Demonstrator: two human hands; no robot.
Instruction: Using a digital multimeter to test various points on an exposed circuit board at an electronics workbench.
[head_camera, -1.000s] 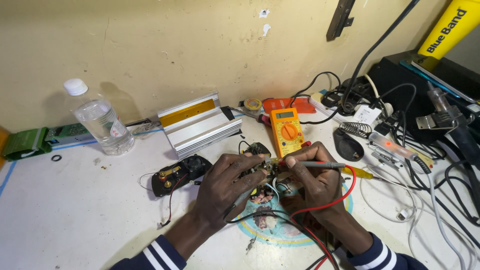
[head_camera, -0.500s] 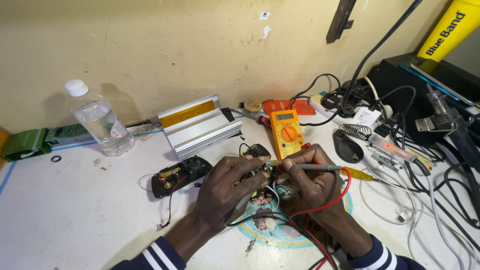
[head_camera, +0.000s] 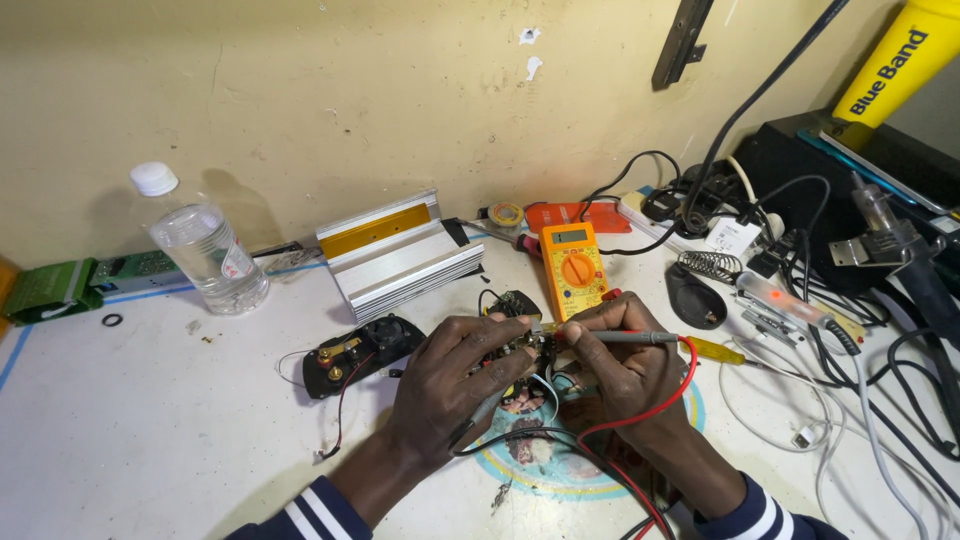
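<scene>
My left hand (head_camera: 452, 380) and my right hand (head_camera: 625, 370) meet over a small circuit board (head_camera: 520, 350) on the white table (head_camera: 150, 420). The right hand pinches a grey multimeter probe (head_camera: 620, 338) with a red lead (head_camera: 640, 415), its tip on the board. The left hand grips a dark probe (head_camera: 478, 415) with a black lead, fingers pressed on the board. A yellow multimeter (head_camera: 574, 268) lies just behind the hands. Most of the board is hidden under the fingers.
A plastic water bottle (head_camera: 200, 243) stands at the back left. A ribbed aluminium case (head_camera: 400, 255) lies against the wall; a black fan panel (head_camera: 360, 352) sits left of my hands. Tangled cables, a coil stand (head_camera: 708, 266) and a soldering tool (head_camera: 800, 308) crowd the right.
My hands have drawn closer together over the board, and the grey probe has shifted slightly toward its centre. Nothing else on the table has moved.
</scene>
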